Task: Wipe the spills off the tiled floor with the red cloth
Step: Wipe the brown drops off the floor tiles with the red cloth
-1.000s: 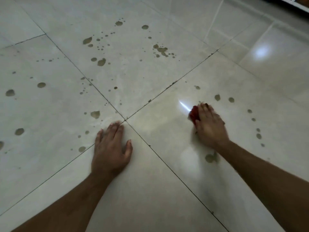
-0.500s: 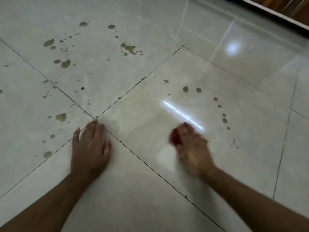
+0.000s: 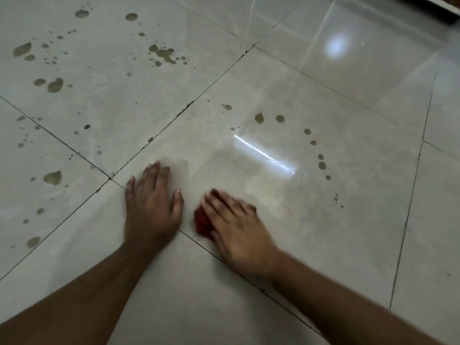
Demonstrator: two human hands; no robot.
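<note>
My right hand (image 3: pixel 236 227) presses a red cloth (image 3: pixel 202 222) flat on the pale tiled floor (image 3: pixel 323 220); only the cloth's left edge shows from under the fingers, and the hand is blurred. My left hand (image 3: pixel 151 207) lies palm down on the floor just left of it, fingers together, holding nothing. Brownish spill drops dot the tiles: a curved line of drops (image 3: pixel 321 165) to the right, two drops (image 3: pixel 259 118) ahead, a splatter (image 3: pixel 163 53) farther back and several blots (image 3: pixel 52 177) at the left.
Dark grout lines cross under my hands (image 3: pixel 109 178). A bright streak of reflected light (image 3: pixel 263 154) lies ahead of my right hand. A dark skirting edge (image 3: pixel 443 11) runs along the top right corner.
My right hand has slid the red cloth back and to the left, from near the drops ahead to beside my left hand. The spill that lay near my right wrist is gone.
</note>
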